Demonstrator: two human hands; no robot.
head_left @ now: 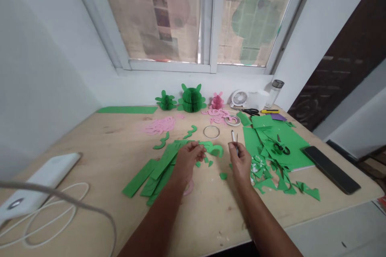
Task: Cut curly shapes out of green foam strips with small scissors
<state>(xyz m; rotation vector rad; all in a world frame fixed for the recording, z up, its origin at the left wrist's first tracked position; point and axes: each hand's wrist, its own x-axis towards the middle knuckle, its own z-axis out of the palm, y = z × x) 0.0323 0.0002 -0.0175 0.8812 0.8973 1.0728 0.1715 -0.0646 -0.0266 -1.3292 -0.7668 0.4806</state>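
Observation:
My left hand (190, 157) is closed in a pinch at the end of a curved green paper cutout (216, 150), near the table's middle. My right hand (240, 162) is closed around a slim, dark, pointed tool (237, 139); its tip points up and away, and its exact kind is too small to tell. A white pen-like stick (233, 135) shows just beyond the right fingers. Partly under my left forearm lies a stack of green paper strips (164, 162). Small green scraps (223, 176) are scattered between the hands.
Green sheets (294, 140) with small scissors (282, 148) and offcuts (280, 176) lie right, beside a black phone (330, 168). Tape rings (211, 131), pink cutouts (159, 125), honeycomb paper figures (192, 98), a fan (239, 98) and a bottle (274, 93) stand farther back. A white device (42, 180) sits left.

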